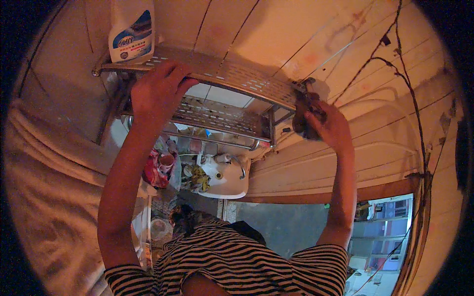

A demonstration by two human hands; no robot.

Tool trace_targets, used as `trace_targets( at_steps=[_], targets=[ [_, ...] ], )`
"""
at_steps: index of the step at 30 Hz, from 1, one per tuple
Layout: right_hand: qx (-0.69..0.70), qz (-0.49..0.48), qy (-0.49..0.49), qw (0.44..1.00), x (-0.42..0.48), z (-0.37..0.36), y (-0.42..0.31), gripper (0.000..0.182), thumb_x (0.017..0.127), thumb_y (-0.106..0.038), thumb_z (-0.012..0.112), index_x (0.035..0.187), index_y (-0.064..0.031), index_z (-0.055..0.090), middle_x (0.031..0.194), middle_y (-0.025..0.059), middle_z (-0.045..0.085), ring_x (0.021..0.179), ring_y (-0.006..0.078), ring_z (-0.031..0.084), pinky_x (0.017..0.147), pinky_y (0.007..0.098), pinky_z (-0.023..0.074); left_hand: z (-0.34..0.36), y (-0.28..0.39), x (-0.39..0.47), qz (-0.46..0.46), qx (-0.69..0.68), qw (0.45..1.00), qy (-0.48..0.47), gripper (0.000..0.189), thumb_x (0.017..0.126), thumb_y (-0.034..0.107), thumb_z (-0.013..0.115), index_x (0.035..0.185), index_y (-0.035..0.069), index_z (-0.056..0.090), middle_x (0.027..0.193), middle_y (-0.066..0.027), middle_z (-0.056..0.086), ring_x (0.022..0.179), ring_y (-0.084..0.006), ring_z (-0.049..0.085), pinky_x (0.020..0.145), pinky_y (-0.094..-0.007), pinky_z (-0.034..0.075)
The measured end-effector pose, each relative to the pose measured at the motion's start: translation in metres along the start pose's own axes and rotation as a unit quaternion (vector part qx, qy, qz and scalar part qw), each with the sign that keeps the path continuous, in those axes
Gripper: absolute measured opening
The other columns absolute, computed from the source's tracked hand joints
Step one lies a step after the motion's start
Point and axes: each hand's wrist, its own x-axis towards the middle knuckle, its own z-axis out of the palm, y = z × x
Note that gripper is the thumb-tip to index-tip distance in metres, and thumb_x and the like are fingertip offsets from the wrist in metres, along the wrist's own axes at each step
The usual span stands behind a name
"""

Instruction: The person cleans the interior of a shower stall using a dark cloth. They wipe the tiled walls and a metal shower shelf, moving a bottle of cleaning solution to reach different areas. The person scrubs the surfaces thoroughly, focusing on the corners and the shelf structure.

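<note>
A two-tier metal wall shelf with slotted plates hangs before me. My left hand rests at the front rail of its upper tier, fingers curled over the edge and thumb below it. At the shelf's right end, my right hand has its fingers around a dark object; shadow hides what it is. A white cleaner bottle with a blue label and writing stands on the upper tier, left of my left hand. The lower slotted tier shows between my arms, with a rail beneath it.
Below the shelf is a white washbasin with a curved metal faucet. Beside it sit a red bag and a pink cup. A curtain-like cloth hangs at left. Dark cables run along the right wall near a doorway.
</note>
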Motion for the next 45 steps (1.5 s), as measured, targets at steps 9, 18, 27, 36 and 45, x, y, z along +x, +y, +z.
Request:
trace_targets(
  at_steps=[9, 18, 27, 36, 45],
  targets=[
    [0.603, 0.14, 0.044, 0.784, -0.107, 0.05, 0.103, 0.048, 0.084, -0.02, 0.07, 0.129, -0.0074, 0.055, 0.124, 0.0094, 0.061, 0.111, 0.0277, 0.061, 0.093, 0.0436, 0.0524, -0.001, 0.004, 0.003, -0.007, -0.039, 0.999, -0.011, 0.028, 0.077, 0.031, 0.076, 0.099, 0.017, 0.068, 0.095, -0.0003, 0.066, 0.078, -0.0254, 0.068, 0.064, -0.0373, 0.054],
    [0.425, 0.069, 0.553, 0.713, -0.006, 0.04, 0.126, 0.058, 0.093, -0.038, 0.067, 0.135, -0.0035, 0.047, 0.129, 0.0163, 0.056, 0.112, 0.0318, 0.057, 0.095, 0.0455, 0.0499, -0.001, 0.006, 0.001, -0.009, -0.003, 1.0, -0.022, 0.027, 0.076, 0.027, 0.077, 0.1, 0.015, 0.068, 0.098, -0.0015, 0.066, 0.082, -0.0253, 0.067, 0.068, -0.0369, 0.054],
    [-0.034, -0.033, 0.41, 0.911, 0.07, 0.116, 0.131, 0.052, 0.091, -0.026, 0.069, 0.13, 0.0039, 0.052, 0.127, 0.022, 0.051, 0.114, 0.0343, 0.053, 0.098, 0.0433, 0.0428, 0.004, 0.005, 0.0, -0.001, -0.032, 0.999, 0.005, 0.026, 0.076, 0.024, 0.078, 0.099, 0.017, 0.069, 0.097, -0.0012, 0.066, 0.081, -0.025, 0.067, 0.069, -0.0363, 0.055],
    [-0.194, -0.065, 0.234, 0.951, 0.005, 0.109, 0.152, 0.04, 0.081, -0.014, 0.07, 0.121, -0.0141, 0.068, 0.119, 0.0149, 0.058, 0.11, 0.0354, 0.055, 0.091, 0.0427, 0.0477, 0.0, 0.004, 0.0, -0.006, -0.043, 0.999, 0.013, 0.028, 0.073, 0.023, 0.079, 0.098, 0.017, 0.067, 0.095, -0.002, 0.066, 0.078, -0.0258, 0.066, 0.064, -0.0373, 0.054],
    [-0.164, -0.136, 0.254, 0.943, 0.071, 0.052, 0.082, 0.053, 0.075, -0.003, 0.066, 0.123, -0.027, 0.069, 0.12, 0.0112, 0.057, 0.111, 0.0325, 0.054, 0.093, 0.0404, 0.0467, 0.003, 0.003, -0.001, 0.015, 0.0, 0.999, 0.035, 0.031, 0.072, 0.027, 0.08, 0.098, 0.017, 0.067, 0.093, -0.0016, 0.066, 0.079, -0.0255, 0.067, 0.065, -0.0366, 0.055]
  ],
)
